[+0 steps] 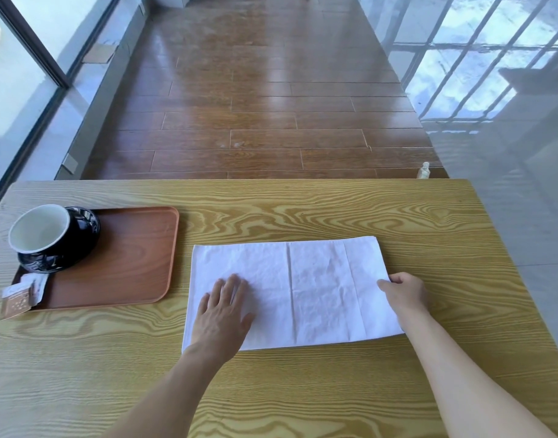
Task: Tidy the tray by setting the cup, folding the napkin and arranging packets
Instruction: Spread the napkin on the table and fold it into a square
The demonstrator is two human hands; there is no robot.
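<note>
A white napkin [315, 289] lies flat on the wooden table, folded into a wide rectangle with visible creases. My left hand [225, 306] presses flat on its left part, fingers apart. My right hand [404, 292] pinches the napkin's right edge. To the left sits a brown tray [135, 260]. A black cup [54, 237] with a white inside stands on the tray's far left corner. Several small packets [21, 295], white and brown, lie at the tray's near left corner, one hanging over the rim.
The wooden table [303, 390] ends just beyond the tray. Past it is a brown plank floor [265, 99] with a small bottle [424, 171] near the table's far right corner. Glass walls run along both sides.
</note>
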